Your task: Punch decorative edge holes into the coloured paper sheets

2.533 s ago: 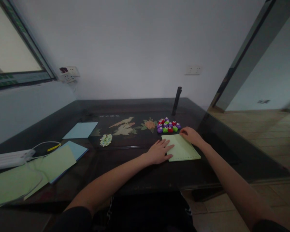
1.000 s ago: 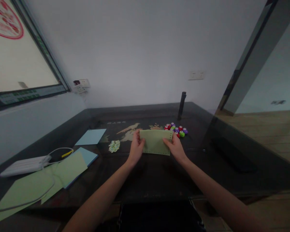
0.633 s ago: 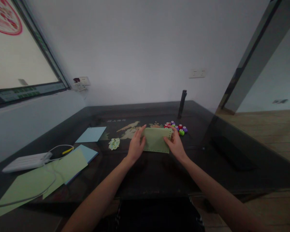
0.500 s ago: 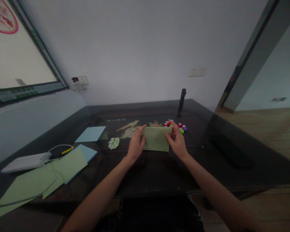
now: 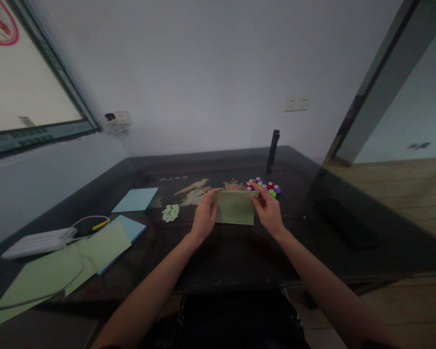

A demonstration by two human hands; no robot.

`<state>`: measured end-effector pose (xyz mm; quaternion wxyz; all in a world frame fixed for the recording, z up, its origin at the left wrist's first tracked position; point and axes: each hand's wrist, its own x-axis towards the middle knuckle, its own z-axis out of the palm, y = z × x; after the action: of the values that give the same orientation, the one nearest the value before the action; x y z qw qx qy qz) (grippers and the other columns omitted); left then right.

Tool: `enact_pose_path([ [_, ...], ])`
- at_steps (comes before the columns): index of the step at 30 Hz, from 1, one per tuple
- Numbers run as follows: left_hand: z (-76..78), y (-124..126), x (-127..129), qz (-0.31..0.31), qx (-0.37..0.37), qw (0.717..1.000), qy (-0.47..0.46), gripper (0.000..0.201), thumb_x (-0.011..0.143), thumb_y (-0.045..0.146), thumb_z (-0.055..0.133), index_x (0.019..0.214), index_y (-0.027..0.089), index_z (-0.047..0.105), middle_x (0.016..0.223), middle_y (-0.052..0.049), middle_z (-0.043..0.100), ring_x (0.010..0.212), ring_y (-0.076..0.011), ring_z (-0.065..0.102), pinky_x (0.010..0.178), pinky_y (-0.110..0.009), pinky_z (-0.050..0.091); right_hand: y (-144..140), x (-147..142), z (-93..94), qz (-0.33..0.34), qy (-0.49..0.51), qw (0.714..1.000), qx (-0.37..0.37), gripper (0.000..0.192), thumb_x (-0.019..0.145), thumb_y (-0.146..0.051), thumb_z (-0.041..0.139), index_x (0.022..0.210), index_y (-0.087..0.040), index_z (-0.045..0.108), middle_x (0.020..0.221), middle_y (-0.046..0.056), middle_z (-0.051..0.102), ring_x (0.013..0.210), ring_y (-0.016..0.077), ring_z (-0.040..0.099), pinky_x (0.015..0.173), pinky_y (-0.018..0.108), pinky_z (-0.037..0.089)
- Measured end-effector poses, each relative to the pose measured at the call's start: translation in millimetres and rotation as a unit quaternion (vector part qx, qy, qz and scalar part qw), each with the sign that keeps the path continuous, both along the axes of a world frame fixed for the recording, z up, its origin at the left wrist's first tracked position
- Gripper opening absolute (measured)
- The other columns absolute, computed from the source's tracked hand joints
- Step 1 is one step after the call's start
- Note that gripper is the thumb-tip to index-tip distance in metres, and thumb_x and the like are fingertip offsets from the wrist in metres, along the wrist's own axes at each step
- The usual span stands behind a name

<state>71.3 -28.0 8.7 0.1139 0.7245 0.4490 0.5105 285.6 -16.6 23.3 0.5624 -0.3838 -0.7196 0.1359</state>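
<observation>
My left hand point(image 5: 204, 215) grips the left edge of a pale green piece of paper point(image 5: 235, 208), thumb on the near face and fingers at its upper edge. The paper is tilted up, with a row of small dark marks along its lower edge. At the opposite end my right hand point(image 5: 269, 211) pinches the upper right corner between thumb and fingers. Just beyond that hand lies a cluster of small round red, purple and green pieces point(image 5: 271, 186) with white ringed tops, partly hidden by the fingers. A pile of small pale flower-like pieces point(image 5: 170, 213) lies left of my left hand.
On the left are a light blue sheet point(image 5: 136, 199), green sheets point(image 5: 54, 271) over blue ones, and a white power strip point(image 5: 38, 243) with a cable. A black upright stick-like object point(image 5: 272, 152) stands at the back of the dark table point(image 5: 232, 257). A dark flat object point(image 5: 345, 223) lies right.
My right thumb and fingers have shifted up to the paper's upper right corner. The left hand keeps its grip, and the view has moved slightly.
</observation>
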Motion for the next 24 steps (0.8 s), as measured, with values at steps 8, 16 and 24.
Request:
enact_pose_path([
  [8,-1.3,1.0,0.0,-0.007,0.002,1.000,-0.009,0.044,0.087,0.012,0.041,0.128,0.024,0.044,0.128,-0.010,0.050,0.117,-0.0221,0.049,0.099,-0.043,0.040,1.6,-0.1,-0.6,0.007,0.003,1.000,-0.020,0.030,0.087,-0.025,0.050,0.115,-0.027,0.061,0.111,0.004,0.065,0.092,0.0193,0.062,0.079,0.032,0.051],
  [16,-1.9,-0.7,0.5,-0.006,0.020,1.000,0.000,0.041,0.089,0.013,0.040,0.128,0.023,0.043,0.124,-0.010,0.052,0.118,-0.0216,0.048,0.099,-0.041,0.040,0.3,-0.3,1.2,-0.006,0.050,0.997,-0.055,0.023,0.083,-0.030,0.056,0.103,-0.023,0.066,0.094,0.004,0.069,0.081,0.0186,0.064,0.075,0.031,0.051],
  [24,-7.4,0.9,0.1,0.014,0.063,0.998,-0.009,0.032,0.090,0.015,0.041,0.121,0.023,0.047,0.114,-0.009,0.055,0.107,-0.0193,0.053,0.095,-0.039,0.042,7.9,2.1,-2.1,0.056,0.051,0.985,-0.153,0.019,0.078,-0.035,0.061,0.079,-0.018,0.070,0.074,0.003,0.069,0.069,0.0197,0.063,0.063,0.030,0.050],
])
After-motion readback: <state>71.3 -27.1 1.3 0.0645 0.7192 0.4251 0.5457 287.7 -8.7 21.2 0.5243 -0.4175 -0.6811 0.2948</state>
